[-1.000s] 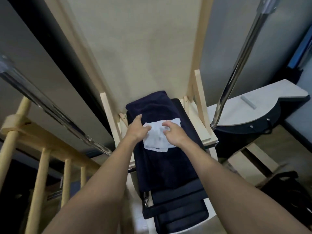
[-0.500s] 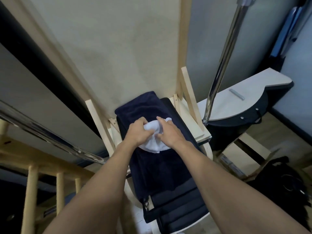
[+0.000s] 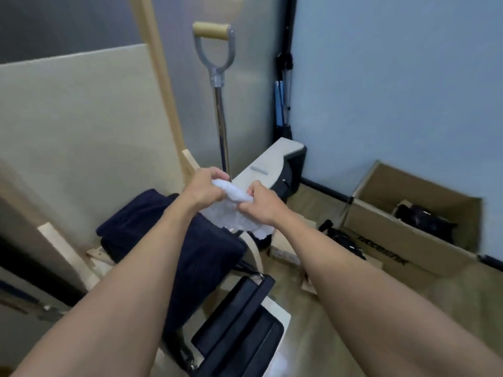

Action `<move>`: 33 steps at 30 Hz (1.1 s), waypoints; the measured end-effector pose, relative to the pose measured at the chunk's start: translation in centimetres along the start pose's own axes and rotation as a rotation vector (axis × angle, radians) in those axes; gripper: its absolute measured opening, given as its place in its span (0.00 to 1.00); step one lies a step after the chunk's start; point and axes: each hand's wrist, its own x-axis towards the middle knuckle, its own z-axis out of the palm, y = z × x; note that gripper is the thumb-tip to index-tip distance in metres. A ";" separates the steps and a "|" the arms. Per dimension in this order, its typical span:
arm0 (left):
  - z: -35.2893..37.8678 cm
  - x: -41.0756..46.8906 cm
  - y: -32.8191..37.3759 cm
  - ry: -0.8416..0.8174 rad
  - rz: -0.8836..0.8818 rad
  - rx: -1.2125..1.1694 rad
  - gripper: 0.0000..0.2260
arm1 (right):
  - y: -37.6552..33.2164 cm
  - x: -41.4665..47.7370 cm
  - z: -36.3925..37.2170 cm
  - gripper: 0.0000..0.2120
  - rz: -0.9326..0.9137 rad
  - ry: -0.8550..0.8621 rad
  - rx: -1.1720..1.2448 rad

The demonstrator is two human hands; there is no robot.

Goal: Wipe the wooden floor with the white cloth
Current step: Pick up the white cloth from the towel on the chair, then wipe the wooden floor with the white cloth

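The white cloth (image 3: 232, 210) hangs bunched in the air between both hands, above the right edge of a dark navy towel (image 3: 174, 240). My left hand (image 3: 205, 187) grips its upper left end with curled fingers. My right hand (image 3: 262, 204) pinches the cloth's right side. Its lower part droops loose below my right wrist. The wooden floor (image 3: 315, 205) shows at the right, beyond my right hand and around the boxes.
A metal pole with a wooden D-handle (image 3: 215, 55) stands behind my hands. A white-topped black stand (image 3: 275, 164) sits beyond it. An open cardboard box (image 3: 408, 235) with dark items lies at right. Black padded equipment (image 3: 239, 330) is below, a beige panel (image 3: 81, 131) at left.
Both hands gathered the white cloth off the navy towel and lifted it up and to the right. My view swung up and right, bringing the floor and box into sight.
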 end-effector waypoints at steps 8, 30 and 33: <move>11.7 -4.6 11.3 -0.258 0.271 0.221 0.11 | 9.9 -13.6 -10.6 0.07 0.113 0.177 -0.072; 49.6 -32.7 37.8 -0.659 0.789 0.161 0.08 | 36.1 -61.6 -26.7 0.20 0.748 0.626 0.177; 53.5 -35.2 39.7 -0.717 0.835 0.178 0.08 | 38.2 -66.0 -27.6 0.13 0.845 0.615 0.119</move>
